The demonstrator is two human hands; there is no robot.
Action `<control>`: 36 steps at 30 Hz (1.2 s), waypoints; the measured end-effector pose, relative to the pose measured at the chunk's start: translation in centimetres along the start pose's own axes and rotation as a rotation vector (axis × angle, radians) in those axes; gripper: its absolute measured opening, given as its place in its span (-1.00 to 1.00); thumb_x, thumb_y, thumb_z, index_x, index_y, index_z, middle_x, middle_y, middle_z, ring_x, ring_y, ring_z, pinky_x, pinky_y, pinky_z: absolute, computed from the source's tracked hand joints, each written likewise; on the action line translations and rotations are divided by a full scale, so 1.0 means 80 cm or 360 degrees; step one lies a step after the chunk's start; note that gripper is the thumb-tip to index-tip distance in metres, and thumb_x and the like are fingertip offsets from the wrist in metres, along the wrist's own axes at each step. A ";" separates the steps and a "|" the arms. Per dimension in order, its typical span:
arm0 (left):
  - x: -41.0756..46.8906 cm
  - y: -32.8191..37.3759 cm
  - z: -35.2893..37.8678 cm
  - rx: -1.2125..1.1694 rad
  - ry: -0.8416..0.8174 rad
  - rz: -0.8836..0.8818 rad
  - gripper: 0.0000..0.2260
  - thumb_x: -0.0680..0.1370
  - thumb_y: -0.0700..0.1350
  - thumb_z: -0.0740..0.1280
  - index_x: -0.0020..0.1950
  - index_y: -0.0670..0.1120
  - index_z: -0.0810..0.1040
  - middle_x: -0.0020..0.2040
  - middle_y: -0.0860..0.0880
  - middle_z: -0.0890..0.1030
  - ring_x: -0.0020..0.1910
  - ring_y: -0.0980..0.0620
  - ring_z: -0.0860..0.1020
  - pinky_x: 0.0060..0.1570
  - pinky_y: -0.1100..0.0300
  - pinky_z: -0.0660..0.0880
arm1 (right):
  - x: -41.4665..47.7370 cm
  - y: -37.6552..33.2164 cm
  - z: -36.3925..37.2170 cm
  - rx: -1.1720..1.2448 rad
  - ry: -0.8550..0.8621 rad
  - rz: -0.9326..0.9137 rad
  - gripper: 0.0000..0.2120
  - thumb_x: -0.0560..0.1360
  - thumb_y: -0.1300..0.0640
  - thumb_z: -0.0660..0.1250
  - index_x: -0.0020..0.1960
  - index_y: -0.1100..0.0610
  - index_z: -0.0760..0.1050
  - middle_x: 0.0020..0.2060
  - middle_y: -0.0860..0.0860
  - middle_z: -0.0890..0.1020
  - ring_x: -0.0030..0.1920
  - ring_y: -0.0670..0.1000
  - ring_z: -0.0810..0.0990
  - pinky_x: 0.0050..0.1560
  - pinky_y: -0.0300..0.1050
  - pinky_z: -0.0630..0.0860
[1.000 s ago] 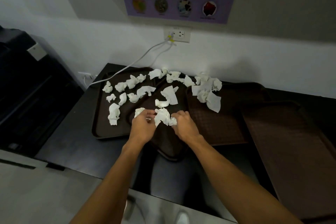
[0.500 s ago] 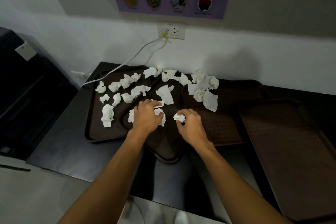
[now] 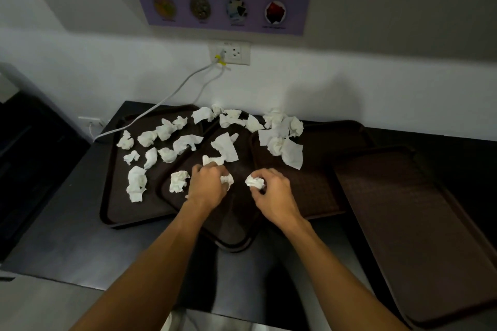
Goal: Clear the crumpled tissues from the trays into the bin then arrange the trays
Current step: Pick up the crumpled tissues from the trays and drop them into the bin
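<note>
Several dark brown trays lie overlapping on a black counter: a left tray [image 3: 118,209], a middle tray [image 3: 228,236] set at an angle on top, a third tray [image 3: 322,191] and a bare right tray [image 3: 416,236]. Many crumpled white tissues [image 3: 166,130] are scattered over the left three trays. My left hand [image 3: 208,187] is closed around a tissue wad [image 3: 227,179] over the middle tray. My right hand [image 3: 274,192] pinches another tissue ball [image 3: 254,182] just beside it. A loose tissue [image 3: 178,181] lies left of my left hand. No bin is in view.
A white cable [image 3: 161,105] runs from the wall socket [image 3: 232,53] down across the left tray's far corner. A dark cabinet [image 3: 29,158] stands to the left of the counter. The counter's front edge [image 3: 80,282] is near me.
My hands have drawn apart, each keeping a tissue; the left hand moved to a spot just behind the loose tissue, and the right hand's ball is now fully gathered.
</note>
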State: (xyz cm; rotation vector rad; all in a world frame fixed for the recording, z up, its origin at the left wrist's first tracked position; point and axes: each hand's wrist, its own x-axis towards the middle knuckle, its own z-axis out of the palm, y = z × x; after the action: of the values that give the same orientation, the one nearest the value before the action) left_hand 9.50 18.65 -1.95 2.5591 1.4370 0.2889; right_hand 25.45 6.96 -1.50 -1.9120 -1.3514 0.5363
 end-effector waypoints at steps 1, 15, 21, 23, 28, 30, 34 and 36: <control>-0.001 -0.001 0.000 -0.0094 0.0030 -0.0016 -0.82 0.45 -0.12 0.49 0.04 -0.01 0.70 0.00 -0.02 0.66 -0.01 -0.10 0.60 0.21 0.04 0.40 | 0.000 -0.002 -0.001 -0.0001 0.0007 0.0003 -0.70 0.48 0.22 0.47 0.19 0.06 0.61 0.09 -0.05 0.57 0.14 -0.04 0.54 0.19 -0.15 0.56; -0.069 -0.034 -0.091 -0.0981 0.0393 -0.0355 -0.92 0.48 -0.14 0.52 -0.07 0.00 0.67 -0.11 0.12 0.66 -0.13 0.21 0.61 -0.17 0.46 0.49 | -0.029 -0.083 0.006 0.0249 0.0211 -0.0027 -0.74 0.50 0.18 0.50 0.17 0.02 0.62 0.01 -0.09 0.58 -0.17 -0.15 0.60 -0.16 -0.40 0.54; -0.152 -0.093 -0.131 -0.1105 0.0609 -0.0493 -0.91 0.48 -0.15 0.53 -0.06 -0.01 0.67 -0.14 0.12 0.66 -0.17 0.20 0.62 -0.17 0.42 0.52 | -0.066 -0.147 0.055 0.0341 0.0161 -0.0106 -0.73 0.50 0.17 0.50 0.18 0.00 0.62 0.09 -0.12 0.62 -0.06 -0.18 0.63 -0.04 -0.35 0.59; -0.186 -0.120 -0.139 -0.1113 0.0650 -0.0533 -0.90 0.48 -0.14 0.53 -0.04 -0.02 0.67 -0.12 0.09 0.67 -0.16 0.18 0.63 -0.14 0.34 0.58 | -0.082 -0.171 0.079 0.0380 0.0147 -0.0142 -0.73 0.50 0.19 0.50 0.17 0.01 0.62 0.11 -0.13 0.64 0.04 -0.19 0.63 0.01 -0.39 0.55; -0.273 -0.189 -0.152 -0.1151 0.0711 -0.0662 -0.90 0.49 -0.13 0.52 -0.07 0.03 0.66 -0.12 0.08 0.67 -0.17 0.15 0.64 -0.11 0.16 0.64 | -0.130 -0.230 0.144 0.0465 0.0035 -0.0170 -0.75 0.51 0.20 0.49 0.17 0.03 0.62 0.10 -0.14 0.65 -0.02 -0.19 0.65 -0.01 -0.35 0.58; -0.306 -0.216 -0.157 -0.1149 0.0751 -0.0728 -0.89 0.49 -0.13 0.52 -0.09 0.08 0.65 -0.13 0.09 0.67 -0.19 0.15 0.64 -0.11 0.13 0.64 | -0.149 -0.251 0.172 0.0483 -0.0027 -0.0196 -0.75 0.51 0.19 0.49 0.17 0.02 0.62 0.10 -0.15 0.65 0.02 -0.19 0.64 0.03 -0.31 0.60; -0.365 -0.267 -0.167 -0.1107 0.0786 -0.0818 -0.87 0.49 -0.11 0.51 -0.09 0.11 0.63 -0.13 0.08 0.67 -0.17 0.12 0.63 -0.09 0.12 0.63 | -0.189 -0.289 0.224 0.0521 -0.0150 -0.0187 -0.74 0.51 0.21 0.48 0.16 -0.01 0.61 0.09 -0.15 0.65 -0.02 -0.14 0.67 0.04 -0.18 0.64; -0.392 -0.288 -0.171 -0.1096 0.0812 -0.0867 -0.90 0.50 -0.13 0.50 -0.07 0.07 0.65 -0.13 0.08 0.67 -0.18 0.12 0.62 -0.09 0.15 0.62 | -0.207 -0.304 0.247 0.0548 -0.0217 -0.0163 -0.72 0.53 0.22 0.46 0.19 0.00 0.59 0.09 -0.13 0.65 -0.04 -0.14 0.68 0.04 -0.20 0.64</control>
State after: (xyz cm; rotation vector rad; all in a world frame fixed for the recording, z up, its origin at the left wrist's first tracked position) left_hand -28.95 4.56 2.85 1.5388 1.7211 1.1584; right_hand -9.44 2.42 2.84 -1.5431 -1.3352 0.8037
